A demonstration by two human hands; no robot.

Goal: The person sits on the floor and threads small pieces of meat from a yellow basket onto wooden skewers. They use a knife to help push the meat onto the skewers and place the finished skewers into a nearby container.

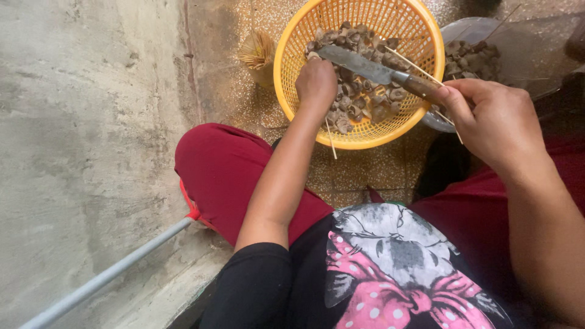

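Soft, even daylight fills the scene — no hard glare anywhere. The concrete wall [79, 140] on the left is brightest and slightly washed out, while the upper right corner falls into dim shadow. The orange basket [420, 36] casts only a faint shadow on the speckled floor [365, 170]. Focus is fairly sharp at centre — the edges stretch and soften from wide-angle distortion

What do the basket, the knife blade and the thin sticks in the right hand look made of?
Basket: likely moulded plastic, glossy yellow-orange lattice. Knife blade: metal, dull grey and stained. Thin sticks: apparently bamboo or wood, pale and matte, held with the knife in the right hand.
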